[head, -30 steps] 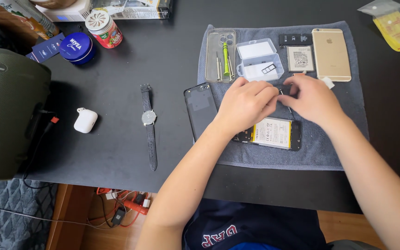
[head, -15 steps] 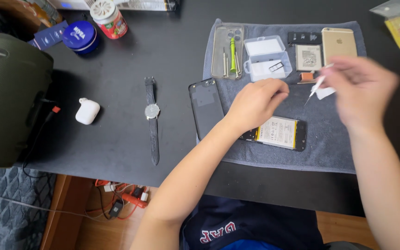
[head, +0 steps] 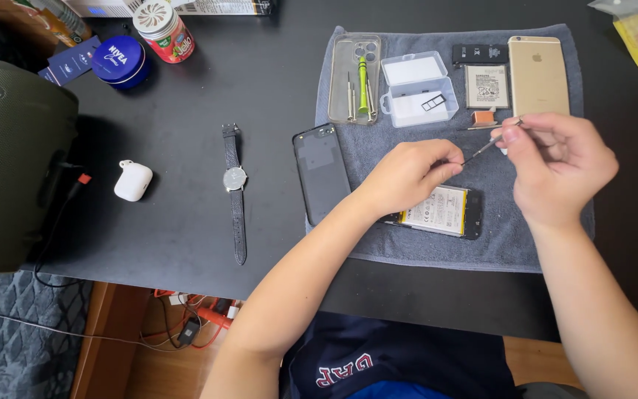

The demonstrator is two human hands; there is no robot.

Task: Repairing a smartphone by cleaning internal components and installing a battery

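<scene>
My left hand [head: 407, 174] lies with curled fingers on the upper end of an opened black phone [head: 444, 212] whose battery shows. The phone rests on a grey cloth mat [head: 481, 251]. My right hand [head: 555, 166] hovers to the right above the mat and pinches a thin metal tool [head: 485, 146]. The tool slants down to the left, and its tip reaches my left fingertips. Whether the tip carries anything is too small to tell.
On the mat: a black back cover [head: 321, 171], a clear case with small screwdrivers [head: 354, 77], a clear plastic box [head: 416, 89], a loose battery [head: 486, 86], a gold phone [head: 537, 74]. On the black table: a wristwatch [head: 235, 181], a white earbud case [head: 133, 180], a blue tin [head: 118, 61], a green bag [head: 9, 162].
My right hand lifted off the phone and swung up and right with the thin tool, then came back toward my left hand. My left hand stayed on the phone.
</scene>
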